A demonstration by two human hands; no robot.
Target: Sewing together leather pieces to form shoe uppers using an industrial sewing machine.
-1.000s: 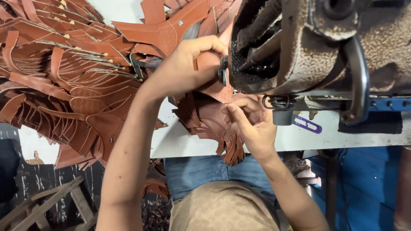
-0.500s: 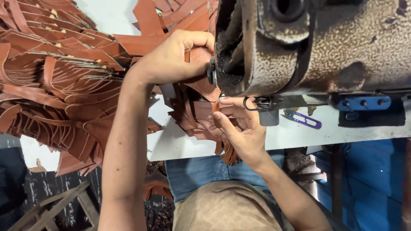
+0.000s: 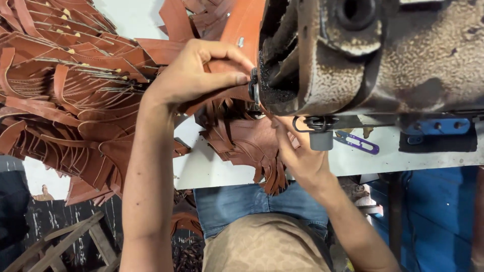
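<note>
My left hand (image 3: 201, 75) pinches a brown leather strap piece (image 3: 242, 35) against the front of an old, rough-coated sewing machine head (image 3: 363, 60), thumb and forefinger closed on it beside the needle area. My right hand (image 3: 300, 148) reaches up from below, just under the machine head. Its fingers press and hold the same leather work where it lies with a bunch of cut leather pieces (image 3: 247, 146) on the white table (image 3: 212, 171). The fingertips are partly hidden by the machine.
A big heap of brown leather straps (image 3: 65, 95) covers the table's left side. Purple thread snips (image 3: 359, 143) lie right of my right hand, near a blue bracket (image 3: 436, 127). A wooden frame (image 3: 60, 247) stands on the floor at lower left.
My left hand has drawn the leather piece tighter against the machine head. My right hand stays under the head with small finger shifts. The view has closed in.
</note>
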